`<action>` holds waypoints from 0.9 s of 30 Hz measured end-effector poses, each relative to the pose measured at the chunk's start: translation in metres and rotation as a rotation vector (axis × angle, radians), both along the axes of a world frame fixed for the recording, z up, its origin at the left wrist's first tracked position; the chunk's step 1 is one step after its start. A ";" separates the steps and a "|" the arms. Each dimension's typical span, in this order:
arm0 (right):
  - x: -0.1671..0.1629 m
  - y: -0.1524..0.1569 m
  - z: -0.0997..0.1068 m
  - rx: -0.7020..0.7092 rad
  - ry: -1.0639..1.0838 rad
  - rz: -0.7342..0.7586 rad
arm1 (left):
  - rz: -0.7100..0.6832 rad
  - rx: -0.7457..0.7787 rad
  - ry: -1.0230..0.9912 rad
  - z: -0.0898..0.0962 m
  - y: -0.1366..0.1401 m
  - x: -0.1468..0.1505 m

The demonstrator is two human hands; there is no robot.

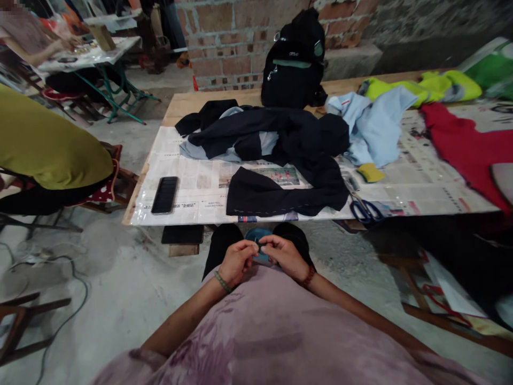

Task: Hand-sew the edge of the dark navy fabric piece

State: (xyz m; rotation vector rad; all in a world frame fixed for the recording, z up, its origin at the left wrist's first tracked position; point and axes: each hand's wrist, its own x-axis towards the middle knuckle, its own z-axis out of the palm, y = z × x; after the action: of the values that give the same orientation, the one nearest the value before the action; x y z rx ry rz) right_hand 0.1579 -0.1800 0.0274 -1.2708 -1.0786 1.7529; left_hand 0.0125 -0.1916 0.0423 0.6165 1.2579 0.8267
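Over my lap, in front of the table edge, both of my hands meet with their fingertips pinched. My left hand (239, 260), with a green bead bracelet, is closed on what looks like a thin needle (255, 240), pointing up. Close beside it my right hand (287, 260), wearing a dark red bracelet, pinches something small and dark that I cannot make out. On the table ahead lies a dark garment (280, 198) with a line of pale stitches along its near edge. Blue-handled scissors (365, 210) rest at the table edge to the right.
Newspaper under clear plastic covers the table (192, 187). On it lie a phone (165, 195), a light blue garment (379, 128), a yellow cloth piece (371, 172) and red fabric (460, 144). A black backpack (294, 64) stands behind. Another person (48, 139) sits at left.
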 end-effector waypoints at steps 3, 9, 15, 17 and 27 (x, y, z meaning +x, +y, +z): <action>-0.001 0.001 0.003 0.028 -0.117 -0.010 | -0.001 0.018 0.016 0.000 -0.001 0.000; -0.002 0.001 0.004 0.148 -0.258 -0.031 | -0.009 0.028 0.061 0.000 -0.002 0.000; 0.001 -0.001 0.003 0.289 -0.310 -0.087 | -0.014 0.006 0.064 -0.001 -0.003 0.001; 0.001 -0.002 0.003 0.318 -0.308 -0.097 | -0.010 0.002 0.055 -0.001 -0.004 0.001; -0.002 -0.003 0.007 0.365 -0.321 -0.095 | -0.007 -0.018 -0.038 -0.006 -0.005 0.000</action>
State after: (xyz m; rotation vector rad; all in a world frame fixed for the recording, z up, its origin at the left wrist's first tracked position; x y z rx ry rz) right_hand 0.1554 -0.1834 0.0343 -1.3674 -1.4180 1.2336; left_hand 0.0129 -0.1962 0.0362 0.5877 1.2266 0.8167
